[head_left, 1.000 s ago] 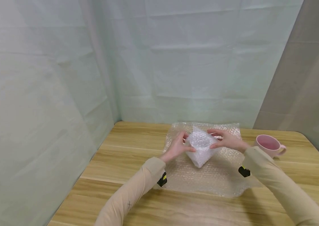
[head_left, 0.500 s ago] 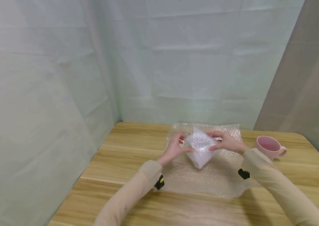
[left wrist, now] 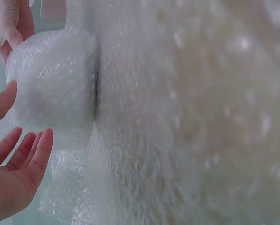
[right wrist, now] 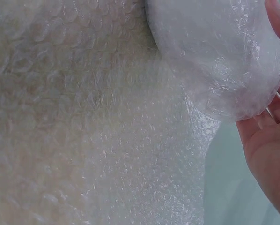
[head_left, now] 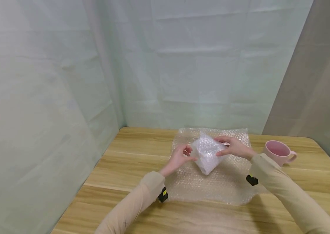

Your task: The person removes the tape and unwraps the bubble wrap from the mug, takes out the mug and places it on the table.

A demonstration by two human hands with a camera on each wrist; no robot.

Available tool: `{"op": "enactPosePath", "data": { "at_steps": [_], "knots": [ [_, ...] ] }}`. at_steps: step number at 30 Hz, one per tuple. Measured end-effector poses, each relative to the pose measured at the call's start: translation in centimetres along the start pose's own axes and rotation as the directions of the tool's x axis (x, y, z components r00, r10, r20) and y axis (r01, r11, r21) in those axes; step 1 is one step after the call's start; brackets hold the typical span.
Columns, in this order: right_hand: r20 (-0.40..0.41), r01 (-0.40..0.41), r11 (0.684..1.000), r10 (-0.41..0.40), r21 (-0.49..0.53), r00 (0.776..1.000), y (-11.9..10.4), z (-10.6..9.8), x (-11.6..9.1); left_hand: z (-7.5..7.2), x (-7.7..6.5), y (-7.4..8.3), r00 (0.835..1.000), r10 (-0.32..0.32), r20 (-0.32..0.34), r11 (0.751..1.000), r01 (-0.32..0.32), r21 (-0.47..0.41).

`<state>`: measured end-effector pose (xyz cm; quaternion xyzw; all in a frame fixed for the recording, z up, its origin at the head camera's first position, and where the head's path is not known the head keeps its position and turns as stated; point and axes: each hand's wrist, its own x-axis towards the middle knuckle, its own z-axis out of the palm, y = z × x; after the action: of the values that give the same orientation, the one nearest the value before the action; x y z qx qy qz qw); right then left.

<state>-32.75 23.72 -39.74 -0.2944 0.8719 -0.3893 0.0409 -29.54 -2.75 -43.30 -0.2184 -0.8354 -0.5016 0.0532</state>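
Observation:
A bundle of bubble wrap (head_left: 208, 152), folded to a peak at its far side, sits on a flat bubble wrap sheet (head_left: 205, 187). What the bundle contains is hidden. My right hand (head_left: 235, 147) grips its right side, thumb in front and fingers behind; the right wrist view shows these fingers (right wrist: 267, 119) against the wrapped bundle (right wrist: 219, 61). On the other side, my left hand (head_left: 179, 158) is spread beside the bundle. In the left wrist view its loosely bent fingers (left wrist: 30, 152) appear a little apart from the wrap.
To the right of the sheet stands a pink mug (head_left: 277, 152), its handle pointing right, close to my right sleeve. Wood-patterned tabletop (head_left: 135, 151) surrounds the sheet. Pale cloth curtains (head_left: 194, 71) hang behind the table and at its left.
My left hand has drawn back from the bundle, left and toward me, its thumb coming off the front. The right hand keeps its grip; the bundle has hardly moved.

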Motion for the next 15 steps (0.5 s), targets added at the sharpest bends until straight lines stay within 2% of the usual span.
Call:
{"op": "enactPosePath", "data": {
  "at_steps": [12,15],
  "knots": [
    [-0.005,0.007,1.0,-0.007,0.018,1.0,0.2,0.1,0.1,1.1,-0.4,0.1,1.0,0.011,0.028,0.998,-0.009,-0.062],
    [-0.005,0.019,0.999,-0.019,0.027,1.0,0.2,0.2,0.1,1.2,-0.5,0.3,1.0,-0.006,0.029,0.997,0.009,-0.078]
  ]
}}
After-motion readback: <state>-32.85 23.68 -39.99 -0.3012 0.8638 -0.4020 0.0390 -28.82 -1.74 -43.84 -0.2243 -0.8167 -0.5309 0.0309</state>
